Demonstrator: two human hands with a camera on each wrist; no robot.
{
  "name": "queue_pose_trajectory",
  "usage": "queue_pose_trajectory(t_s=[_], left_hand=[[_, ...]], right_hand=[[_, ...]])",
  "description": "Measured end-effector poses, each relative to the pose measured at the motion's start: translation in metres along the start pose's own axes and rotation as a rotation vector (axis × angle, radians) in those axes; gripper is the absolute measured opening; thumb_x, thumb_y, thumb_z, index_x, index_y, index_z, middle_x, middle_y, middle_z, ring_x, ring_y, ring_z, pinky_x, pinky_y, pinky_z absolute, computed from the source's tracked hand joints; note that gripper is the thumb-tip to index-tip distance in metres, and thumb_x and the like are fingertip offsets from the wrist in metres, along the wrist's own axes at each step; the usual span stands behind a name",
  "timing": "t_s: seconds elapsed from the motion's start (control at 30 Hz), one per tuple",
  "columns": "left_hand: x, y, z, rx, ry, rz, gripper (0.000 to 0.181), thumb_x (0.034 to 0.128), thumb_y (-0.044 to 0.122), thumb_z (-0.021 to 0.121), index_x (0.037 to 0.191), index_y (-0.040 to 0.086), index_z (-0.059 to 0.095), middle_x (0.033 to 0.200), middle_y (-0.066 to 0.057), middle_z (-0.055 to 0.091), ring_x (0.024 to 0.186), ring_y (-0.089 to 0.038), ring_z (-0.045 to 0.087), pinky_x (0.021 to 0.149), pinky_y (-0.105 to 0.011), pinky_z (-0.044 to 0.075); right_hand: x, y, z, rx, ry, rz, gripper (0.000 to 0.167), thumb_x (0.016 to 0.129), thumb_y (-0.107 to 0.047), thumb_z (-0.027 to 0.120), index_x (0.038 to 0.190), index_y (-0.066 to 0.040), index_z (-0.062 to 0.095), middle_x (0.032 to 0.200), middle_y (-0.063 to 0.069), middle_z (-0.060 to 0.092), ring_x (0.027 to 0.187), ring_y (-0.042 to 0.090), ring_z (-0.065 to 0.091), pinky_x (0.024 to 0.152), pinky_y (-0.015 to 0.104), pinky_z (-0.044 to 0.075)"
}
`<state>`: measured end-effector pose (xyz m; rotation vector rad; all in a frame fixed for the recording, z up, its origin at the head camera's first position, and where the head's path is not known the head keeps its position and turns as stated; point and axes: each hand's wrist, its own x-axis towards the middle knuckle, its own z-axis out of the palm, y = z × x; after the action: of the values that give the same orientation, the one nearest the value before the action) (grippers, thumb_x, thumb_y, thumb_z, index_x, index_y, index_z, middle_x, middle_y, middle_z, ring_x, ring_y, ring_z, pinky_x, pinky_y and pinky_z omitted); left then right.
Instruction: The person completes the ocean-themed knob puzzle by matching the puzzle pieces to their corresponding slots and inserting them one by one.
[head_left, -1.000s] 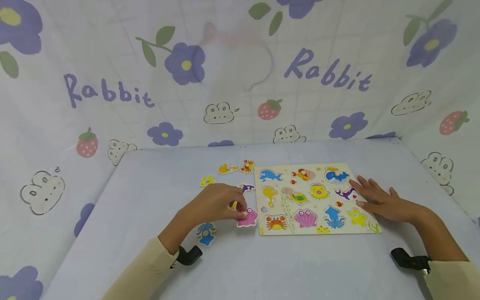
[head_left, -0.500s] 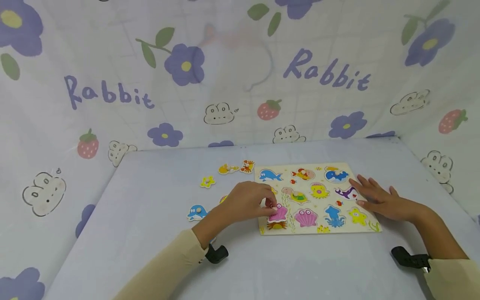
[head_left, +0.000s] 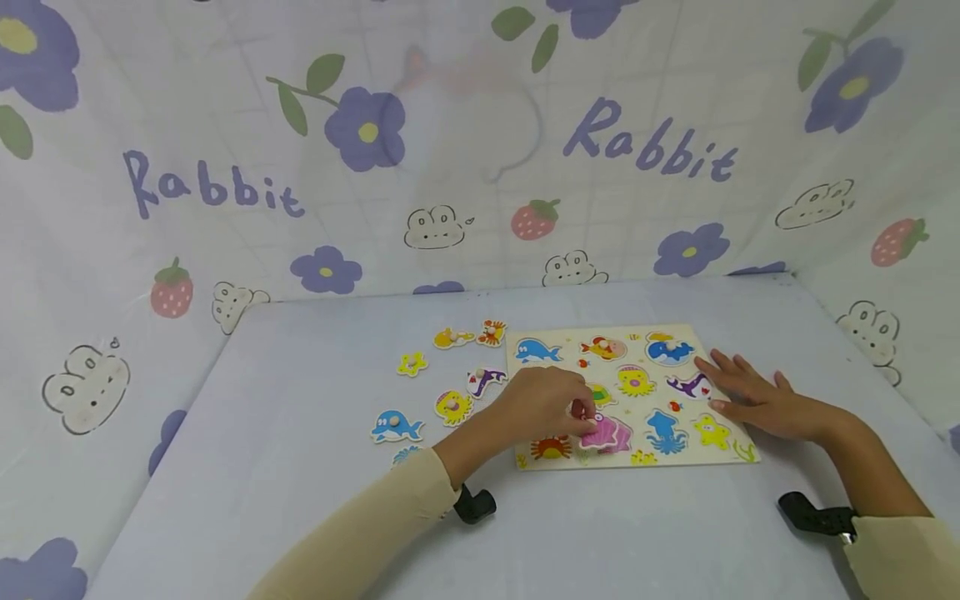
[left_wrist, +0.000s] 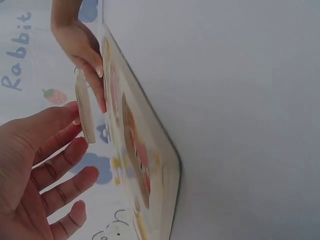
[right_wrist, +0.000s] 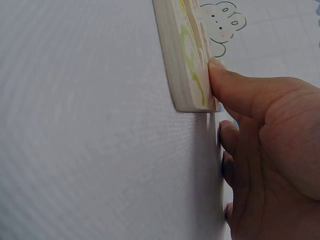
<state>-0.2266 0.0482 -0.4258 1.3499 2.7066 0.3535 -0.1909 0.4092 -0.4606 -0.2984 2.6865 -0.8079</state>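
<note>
Left hand (head_left: pixel 546 404): thumb and index finger close together, pinching a pink shell piece (head_left: pixel 594 435) at its near end. Exact grip on the piece not clear; fingertips partly hide it. Remaining fingers of this hand loosely bent and spread apart, touching nothing in the left wrist view. Shell hangs just past the fingertips, over the puzzle board (head_left: pixel 693 457), with a gap between piece and board; it overlaps a pink shell picture (head_left: pixel 622 438) lying just beyond it to the right.

Right hand (head_left: pixel 772 408): well apart from the left, at the board's right edge. Fingers spread and fairly straight; thumb tip rests against the board's rim, lower fingers beside it.

Under and just below the left hand: crab picture (head_left: pixel 551 448) on the board, partly covered. Beyond the left hand, to its upper left: purple piece (head_left: pixel 487 381), crab piece (head_left: pixel 491 333), orange piece (head_left: pixel 453 337), yellow star piece (head_left: pixel 412 364). Left of its wrist: octopus piece (head_left: pixel 453 407), blue whale piece (head_left: pixel 396 427); blue squid piece (head_left: pixel 407 455) half hidden behind the sleeve (head_left: pixel 375 521). Both hands work above a pale table (head_left: pixel 637 542); beyond them, a printed cloth (head_left: pixel 465 175).
</note>
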Motion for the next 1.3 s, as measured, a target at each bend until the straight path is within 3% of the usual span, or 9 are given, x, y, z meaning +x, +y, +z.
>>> queue_pose_trajectory(t_s=[0.4,1.0,1.3], left_hand=[[0.017,0.014,0.011,0.044,-0.029,-0.039,0.016,0.0915,0.047,0.073,0.091,0.031,0.072,0.076,0.017,0.056,0.073,-0.002,0.050,0.063,-0.019,0.038],[0.022,0.019,0.014,0.051,-0.046,-0.041,0.015,0.0910,0.044,0.075,0.089,0.029,0.072,0.072,0.017,0.056,0.072,-0.003,0.051,0.064,-0.020,0.038],[0.024,0.023,0.015,0.002,-0.072,-0.088,0.014,0.0899,0.041,0.077,0.089,0.028,0.073,0.071,0.017,0.057,0.076,-0.003,0.051,0.068,-0.020,0.040]], right_hand=[[0.002,0.002,0.002,-0.023,0.009,0.002,0.077,0.100,-0.048,0.054,0.163,-0.022,0.018,0.168,0.020,-0.004,0.150,0.046,-0.019,0.103,0.075,-0.021],[0.000,0.001,0.001,-0.014,0.008,-0.017,0.077,0.100,-0.044,0.055,0.162,-0.018,0.018,0.167,0.023,-0.003,0.150,0.048,-0.018,0.103,0.076,-0.020],[-0.001,0.000,0.001,-0.009,0.003,-0.011,0.077,0.100,-0.044,0.056,0.162,-0.017,0.018,0.167,0.023,-0.003,0.150,0.048,-0.017,0.103,0.076,-0.019]])
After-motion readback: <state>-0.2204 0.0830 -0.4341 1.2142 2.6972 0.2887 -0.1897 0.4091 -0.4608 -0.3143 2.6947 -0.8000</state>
